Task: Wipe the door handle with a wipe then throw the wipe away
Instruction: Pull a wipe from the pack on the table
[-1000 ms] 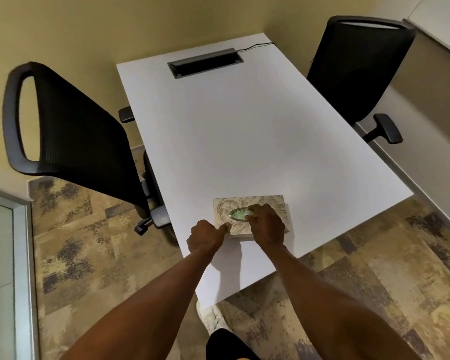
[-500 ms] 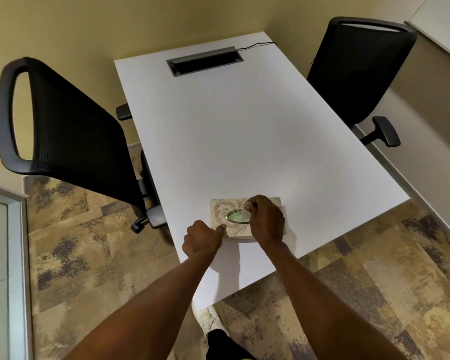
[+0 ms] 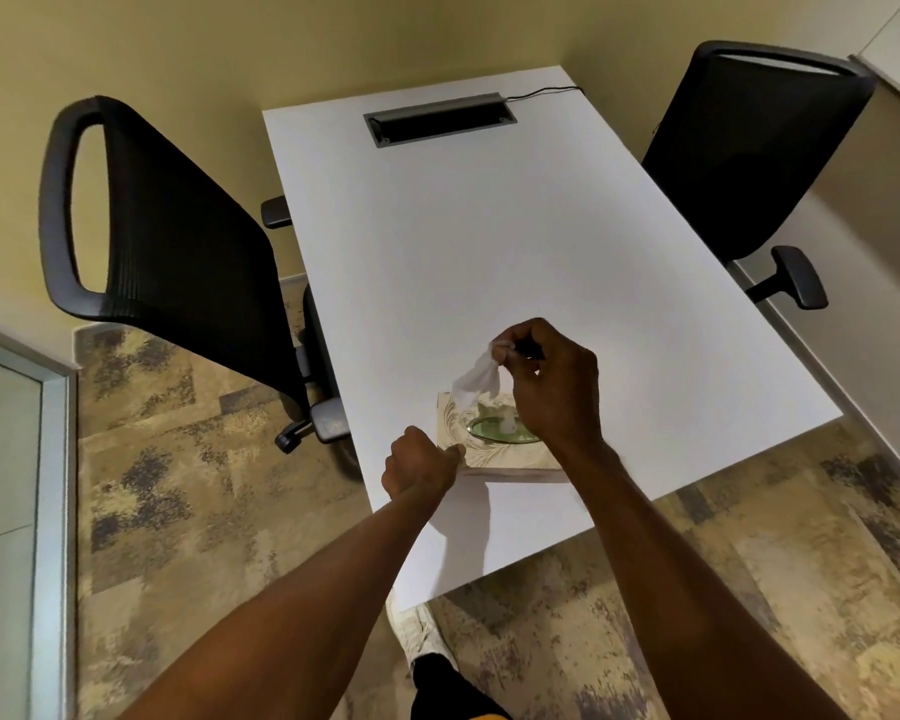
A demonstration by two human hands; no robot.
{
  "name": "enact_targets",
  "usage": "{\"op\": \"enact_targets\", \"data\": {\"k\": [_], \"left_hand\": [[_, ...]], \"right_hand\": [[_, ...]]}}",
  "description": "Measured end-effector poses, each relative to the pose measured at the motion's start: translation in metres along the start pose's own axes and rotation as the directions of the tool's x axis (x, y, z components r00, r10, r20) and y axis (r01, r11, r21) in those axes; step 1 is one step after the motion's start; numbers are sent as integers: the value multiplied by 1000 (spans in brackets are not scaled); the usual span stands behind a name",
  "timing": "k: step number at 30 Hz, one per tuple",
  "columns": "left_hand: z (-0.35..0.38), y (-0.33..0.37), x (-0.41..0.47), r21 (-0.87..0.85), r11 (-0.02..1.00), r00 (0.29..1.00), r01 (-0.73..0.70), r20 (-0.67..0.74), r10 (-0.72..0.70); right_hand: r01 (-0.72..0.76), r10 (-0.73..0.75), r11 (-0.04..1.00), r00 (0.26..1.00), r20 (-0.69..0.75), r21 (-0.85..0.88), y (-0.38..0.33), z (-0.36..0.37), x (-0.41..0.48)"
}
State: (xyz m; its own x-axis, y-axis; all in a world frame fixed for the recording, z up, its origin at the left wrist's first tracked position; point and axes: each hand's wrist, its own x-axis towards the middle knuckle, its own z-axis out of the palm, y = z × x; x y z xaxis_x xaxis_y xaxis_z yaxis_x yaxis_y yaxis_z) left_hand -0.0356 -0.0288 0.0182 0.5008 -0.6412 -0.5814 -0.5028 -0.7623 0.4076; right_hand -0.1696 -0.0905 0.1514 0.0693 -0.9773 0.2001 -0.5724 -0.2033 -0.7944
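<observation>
A patterned beige wipe box (image 3: 484, 452) with a green oval opening lies near the front edge of the white table (image 3: 515, 241). My right hand (image 3: 552, 376) is raised above the box and pinches a white wipe (image 3: 476, 379) that hangs down from my fingertips. Another wipe pokes up out of the opening (image 3: 507, 420). My left hand (image 3: 421, 467) is a closed fist pressed against the box's left front corner. No door handle is in view.
A black mesh office chair (image 3: 167, 241) stands left of the table and another (image 3: 749, 148) at the far right. A grey cable tray (image 3: 437, 119) is set in the table's far end. A glass panel with a metal frame (image 3: 48, 485) runs along the left.
My right hand has risen from the box's opening, pulling a white wipe up and out. My left hand has stayed against the box.
</observation>
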Motion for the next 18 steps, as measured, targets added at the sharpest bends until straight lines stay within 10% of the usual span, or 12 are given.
{"op": "enact_targets", "data": {"k": [9,18], "left_hand": [[-45,-38,-31,-648,754,994,-107,-95,59],[-123,-138,-95,-617,631,798,-471,-602,7]], "right_hand": [[-261,156,916,932,328,304,-51,40,-14],[-462,173,816,770,614,349,-137,106,-33]]}}
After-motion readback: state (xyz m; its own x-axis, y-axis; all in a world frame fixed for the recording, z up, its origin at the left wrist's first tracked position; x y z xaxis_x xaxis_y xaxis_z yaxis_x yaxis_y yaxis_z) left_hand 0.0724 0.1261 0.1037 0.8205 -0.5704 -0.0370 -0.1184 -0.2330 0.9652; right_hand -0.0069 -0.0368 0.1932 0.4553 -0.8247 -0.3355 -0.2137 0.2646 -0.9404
